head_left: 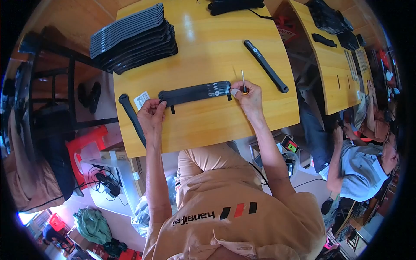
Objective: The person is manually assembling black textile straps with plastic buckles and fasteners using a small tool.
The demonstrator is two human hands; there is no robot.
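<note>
A flat black bundle [190,93] spans between the hands over the yellow worktop [203,130]: the left hand [151,115] pinches one end; the right hand [249,99], at the other, grasps a small screwdriver [245,90]. Beyond the left hand stands a black stack [134,39].

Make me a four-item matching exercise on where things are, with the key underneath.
1. black stack
2. screwdriver
3. white label
4. black strip bundle

A. on the table, just beside the left hand
B. spanning the gap between both hands
C. at the far left of the yellow table
D. in the right hand

Pairs: 1-C, 2-D, 3-A, 4-B
</note>
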